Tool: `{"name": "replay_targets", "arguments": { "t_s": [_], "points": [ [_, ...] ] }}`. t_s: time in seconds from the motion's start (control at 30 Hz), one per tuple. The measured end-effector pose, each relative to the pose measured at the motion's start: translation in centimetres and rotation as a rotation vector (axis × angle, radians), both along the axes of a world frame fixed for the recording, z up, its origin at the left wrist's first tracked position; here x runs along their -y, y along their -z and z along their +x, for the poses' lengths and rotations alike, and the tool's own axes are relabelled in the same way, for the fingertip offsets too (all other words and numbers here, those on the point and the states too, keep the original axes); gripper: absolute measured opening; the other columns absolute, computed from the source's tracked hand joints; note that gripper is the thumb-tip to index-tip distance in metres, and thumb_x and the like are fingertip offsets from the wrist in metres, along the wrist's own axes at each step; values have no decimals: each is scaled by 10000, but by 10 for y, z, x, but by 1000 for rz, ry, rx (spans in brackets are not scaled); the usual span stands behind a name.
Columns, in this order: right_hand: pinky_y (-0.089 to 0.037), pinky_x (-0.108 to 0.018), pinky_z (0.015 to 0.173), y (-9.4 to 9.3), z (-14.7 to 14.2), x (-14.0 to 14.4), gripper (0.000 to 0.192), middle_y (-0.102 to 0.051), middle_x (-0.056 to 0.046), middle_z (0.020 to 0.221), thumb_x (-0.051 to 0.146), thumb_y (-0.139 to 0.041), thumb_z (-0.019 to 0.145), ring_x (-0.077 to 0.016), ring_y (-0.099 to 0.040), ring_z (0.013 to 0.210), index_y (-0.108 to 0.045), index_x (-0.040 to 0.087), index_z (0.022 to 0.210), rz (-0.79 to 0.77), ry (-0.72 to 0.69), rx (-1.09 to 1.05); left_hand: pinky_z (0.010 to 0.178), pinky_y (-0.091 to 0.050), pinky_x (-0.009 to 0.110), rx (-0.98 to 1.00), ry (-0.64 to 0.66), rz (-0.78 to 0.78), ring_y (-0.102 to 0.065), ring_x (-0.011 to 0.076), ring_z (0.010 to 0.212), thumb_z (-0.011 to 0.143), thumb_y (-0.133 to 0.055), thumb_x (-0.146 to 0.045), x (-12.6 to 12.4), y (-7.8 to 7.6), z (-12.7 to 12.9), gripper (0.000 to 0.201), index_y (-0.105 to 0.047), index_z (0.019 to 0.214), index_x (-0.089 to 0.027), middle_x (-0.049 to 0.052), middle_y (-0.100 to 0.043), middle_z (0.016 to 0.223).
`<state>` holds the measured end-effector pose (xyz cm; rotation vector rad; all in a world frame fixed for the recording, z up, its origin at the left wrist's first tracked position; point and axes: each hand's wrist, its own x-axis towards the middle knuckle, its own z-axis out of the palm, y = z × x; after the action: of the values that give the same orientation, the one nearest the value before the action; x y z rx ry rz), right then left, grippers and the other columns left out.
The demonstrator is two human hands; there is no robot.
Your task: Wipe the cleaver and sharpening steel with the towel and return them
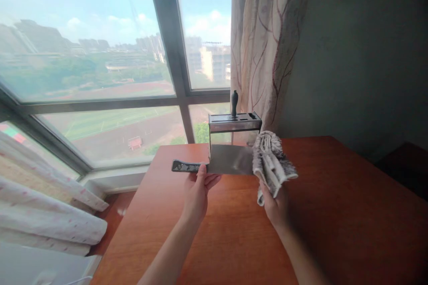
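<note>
Hands meet over a red-brown table [234, 231] by a big window [100, 53]. Left hand [197, 191] grips a cleaver [220, 160] where blade meets handle, fingers wrapped round from below; the dark handle sticks out toward 9 o'clock and the broad steel blade lies flat-on to the camera, held level above the table. Right hand [276, 205] clutches a grey-and-white striped cloth [272, 164], bunched up, and presses it against the blade's far end at 3 o'clock of the cleaver; the cloth folds over that edge and hides it.

Just behind the cleaver, at 12 o'clock, stands a steel knife block [234, 127] on the table's far edge, with one black handle [234, 102] rising upright from a slot in its top. A patterned curtain [264, 44] hangs at 1 o'clock beside a dark wall. White bedding [50, 213] lies at 8 o'clock, below the window.
</note>
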<state>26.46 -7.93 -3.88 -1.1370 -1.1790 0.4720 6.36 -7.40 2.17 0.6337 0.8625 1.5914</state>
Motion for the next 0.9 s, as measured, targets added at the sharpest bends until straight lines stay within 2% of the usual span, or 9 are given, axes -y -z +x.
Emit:
{"name": "replay_targets", "arguments": {
  "t_s": [0.1, 0.17, 0.23, 0.47, 0.53, 0.73, 0.9],
  "points": [
    [-236, -616, 1085, -8, -6, 1, 531, -422, -153, 1450, 186, -527, 779, -360, -311, 1365, -504, 157, 1308, 113, 53, 655, 748, -575, 355, -6, 8, 2, -724, 221, 758, 762, -708, -371, 3, 3, 5, 329, -592, 942, -122, 97, -748, 815],
    [-196, -620, 1099, -15, -12, 3, 599, -341, -166, 1497, 167, -489, 777, -360, -236, 1396, -421, 116, 1370, 138, 113, 863, 750, -575, 364, -8, 10, 3, -723, 226, 761, 752, -717, -368, 5, 4, 7, 341, -597, 953, -119, 96, -746, 818],
    [-191, -607, 1105, -21, -20, 7, 593, -332, -171, 1500, 171, -459, 787, -356, -224, 1401, -407, 96, 1373, 146, 144, 952, 755, -574, 369, -16, 8, 1, -722, 228, 765, 756, -711, -373, 5, 5, 9, 347, -605, 965, -116, 94, -744, 820],
    [-219, -566, 1109, -26, -34, 18, 611, -389, -143, 1475, 217, -450, 782, -353, -270, 1382, -406, 104, 1381, 233, 20, 1025, 724, -569, 345, -87, 57, 7, -713, 240, 824, 765, -695, -392, 6, 5, 14, 332, -618, 950, -128, 102, -740, 901],
    [-239, -558, 1103, -24, -31, 15, 585, -413, -140, 1460, 213, -460, 795, -347, -292, 1374, -417, 121, 1371, 250, 49, 1009, 723, -569, 355, -89, 43, 1, -714, 245, 814, 762, -694, -399, 4, 4, 10, 343, -612, 954, -127, 102, -742, 877],
    [-296, -553, 1070, -12, -17, -2, 531, -490, -156, 1397, 162, -506, 822, -345, -385, 1320, -437, 149, 1349, 230, 259, 923, 734, -575, 378, -76, 25, -10, -719, 242, 760, 757, -698, -394, 2, 2, 1, 347, -604, 930, -108, 102, -744, 823],
    [-340, -489, 1061, -11, -18, -1, 514, -544, -128, 1353, 137, -503, 855, -304, -451, 1280, -436, 174, 1363, 258, 262, 904, 717, -574, 358, -136, 97, -12, -718, 234, 740, 787, -670, -405, 7, 6, 11, 346, -608, 924, -93, 117, -745, 833]
  ]
}}
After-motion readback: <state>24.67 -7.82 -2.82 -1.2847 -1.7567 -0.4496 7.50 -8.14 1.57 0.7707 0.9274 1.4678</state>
